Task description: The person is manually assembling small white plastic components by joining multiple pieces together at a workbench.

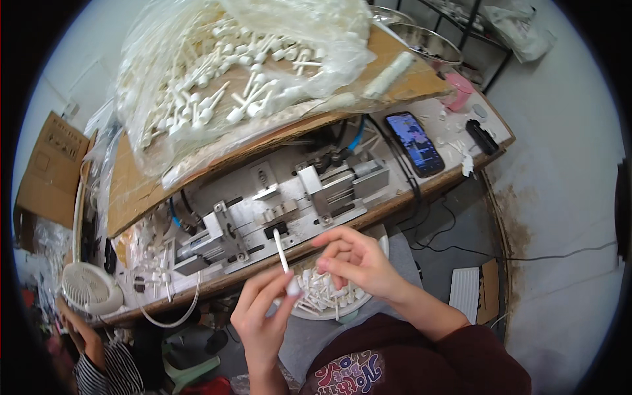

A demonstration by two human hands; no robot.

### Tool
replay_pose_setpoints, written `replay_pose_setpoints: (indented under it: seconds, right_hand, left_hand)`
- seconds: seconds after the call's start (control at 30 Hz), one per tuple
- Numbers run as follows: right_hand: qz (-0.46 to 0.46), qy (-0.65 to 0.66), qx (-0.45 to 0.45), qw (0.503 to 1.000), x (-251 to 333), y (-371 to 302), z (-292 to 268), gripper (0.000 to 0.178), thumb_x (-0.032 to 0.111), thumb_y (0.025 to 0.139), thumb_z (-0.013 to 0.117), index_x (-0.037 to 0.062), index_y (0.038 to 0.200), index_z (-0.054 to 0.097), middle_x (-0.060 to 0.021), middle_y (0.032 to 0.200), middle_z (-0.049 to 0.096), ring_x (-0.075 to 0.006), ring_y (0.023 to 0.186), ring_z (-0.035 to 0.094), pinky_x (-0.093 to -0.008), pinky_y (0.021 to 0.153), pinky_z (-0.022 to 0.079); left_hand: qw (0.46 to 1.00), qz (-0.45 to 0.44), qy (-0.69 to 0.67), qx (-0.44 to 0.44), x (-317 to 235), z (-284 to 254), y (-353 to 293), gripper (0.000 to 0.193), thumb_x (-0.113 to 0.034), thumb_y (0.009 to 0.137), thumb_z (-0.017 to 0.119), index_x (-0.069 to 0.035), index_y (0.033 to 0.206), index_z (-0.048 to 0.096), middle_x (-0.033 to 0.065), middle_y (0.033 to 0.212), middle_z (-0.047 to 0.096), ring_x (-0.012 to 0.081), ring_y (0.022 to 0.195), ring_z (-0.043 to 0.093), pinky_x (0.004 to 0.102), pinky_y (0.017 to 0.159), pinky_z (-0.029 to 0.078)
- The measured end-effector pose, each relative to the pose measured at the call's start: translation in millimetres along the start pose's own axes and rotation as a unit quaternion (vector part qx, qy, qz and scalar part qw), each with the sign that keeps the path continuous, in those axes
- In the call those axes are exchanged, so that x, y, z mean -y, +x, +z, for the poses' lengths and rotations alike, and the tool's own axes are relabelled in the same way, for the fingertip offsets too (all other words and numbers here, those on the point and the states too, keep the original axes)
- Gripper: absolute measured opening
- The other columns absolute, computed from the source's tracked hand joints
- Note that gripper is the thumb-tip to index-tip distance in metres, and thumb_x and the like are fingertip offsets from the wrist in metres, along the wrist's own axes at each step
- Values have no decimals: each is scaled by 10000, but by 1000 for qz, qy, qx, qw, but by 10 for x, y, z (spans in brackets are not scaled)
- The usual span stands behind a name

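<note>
Between thumb and fingers, my left hand [260, 313] pinches a white plastic stick piece [282, 252] by its wider, cap-like end. Its thin shaft points up toward the metal jig. My right hand [362, 262] hovers just to the right, fingers loosely curled and apart, with nothing visible in it. Below both hands, a white bowl [386, 245] holds many similar white pieces [322, 289]. In front is the metal jig [280, 210], with a small slotted block in its middle, a left clamp unit [210, 240] and a right clamp unit [342, 187].
Above the jig, a cardboard sheet [125, 197] carries a clear plastic bag [329, 76] with many white pieces. A phone [415, 145] and black tool [482, 137] lie at right. A fan [91, 288] stands left, near another person's arm [82, 329]. Cables hang below the edge.
</note>
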State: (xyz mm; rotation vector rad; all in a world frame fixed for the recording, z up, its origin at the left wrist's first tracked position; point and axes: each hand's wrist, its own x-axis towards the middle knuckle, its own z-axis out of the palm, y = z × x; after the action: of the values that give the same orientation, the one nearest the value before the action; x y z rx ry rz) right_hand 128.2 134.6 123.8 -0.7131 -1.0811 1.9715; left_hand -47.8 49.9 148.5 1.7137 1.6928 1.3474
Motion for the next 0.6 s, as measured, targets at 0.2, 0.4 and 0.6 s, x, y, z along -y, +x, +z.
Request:
replay_pose_setpoints:
  seconds: [0.2, 0.4, 0.6]
  right_hand:
    - [22, -85, -1, 996, -157, -84, -126, 182, 35, 936, 616, -29, 1105, 605, -86, 868, 664, -63, 630, 581, -192, 575, 471]
    - [4, -173, -16, 985, -188, -111, -122, 129, 60, 925, 643, -12, 1032, 643, -27, 863, 671, -32, 693, 601, -177, 597, 475]
    - [-7, -217, -5, 976, -243, -58, -77, 105, 51, 909, 652, -3, 999, 653, -4, 814, 664, -21, 672, 569, -184, 587, 447]
  left_hand:
    - [971, 93, 217, -39, 357, 130, 287, 335, -1, 726, 774, -21, 1056, 720, 103, 1204, 678, 199, 811, 691, 283, 699, 548]
    - [936, 91, 340, -14, 312, 207, 410, 267, -119, 721, 780, -65, 980, 740, 37, 1172, 697, 227, 573, 617, 305, 576, 496]
    - [945, 73, 318, 36, 261, 125, 512, 269, -124, 716, 783, -59, 973, 738, 51, 1166, 697, 238, 598, 648, 305, 584, 511]
